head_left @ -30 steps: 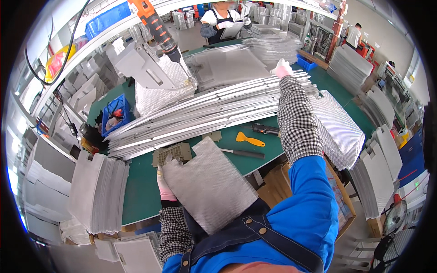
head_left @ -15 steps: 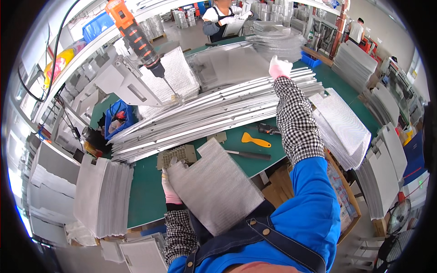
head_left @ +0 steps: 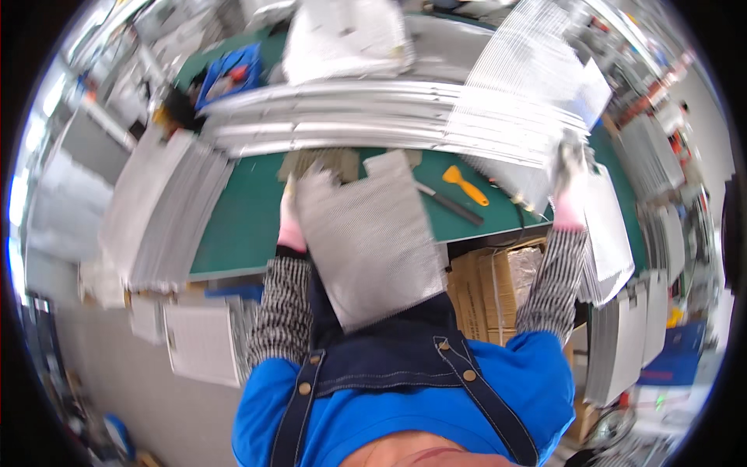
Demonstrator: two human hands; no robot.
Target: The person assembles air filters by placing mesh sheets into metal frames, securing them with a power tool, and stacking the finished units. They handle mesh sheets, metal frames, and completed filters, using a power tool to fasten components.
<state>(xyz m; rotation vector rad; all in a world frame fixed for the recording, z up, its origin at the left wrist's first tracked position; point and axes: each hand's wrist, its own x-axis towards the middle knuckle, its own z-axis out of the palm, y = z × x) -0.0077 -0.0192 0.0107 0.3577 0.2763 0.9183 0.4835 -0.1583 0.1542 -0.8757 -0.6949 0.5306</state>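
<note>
My left hand (head_left: 289,219), in a pale glove with a pink cuff, grips the left edge of a grey metal mesh panel (head_left: 373,233). This panel has a notched far edge, and its near end lies against my apron. My right hand (head_left: 572,183), gloved and smeared by motion, is closed on the near right part of a second mesh panel (head_left: 506,66). That blurred panel spans the long metal strips (head_left: 327,117). A tan slotted block (head_left: 319,165) sits just beyond the first panel. To its right lie a yellow scraper (head_left: 465,185) and a dark-handled tool (head_left: 451,206).
Stacked mesh panels (head_left: 159,206) stand at the green table's left end, and another stack (head_left: 607,233) at its right. A blue bin (head_left: 233,74) is at the back left, beside a pale mesh stack (head_left: 346,39). Cardboard boxes (head_left: 475,292) sit below the table edge.
My right hand has come back from the far pile toward the near right, bringing a mesh panel. The view has tilted down and turned. My left hand keeps its hold on the first panel.
</note>
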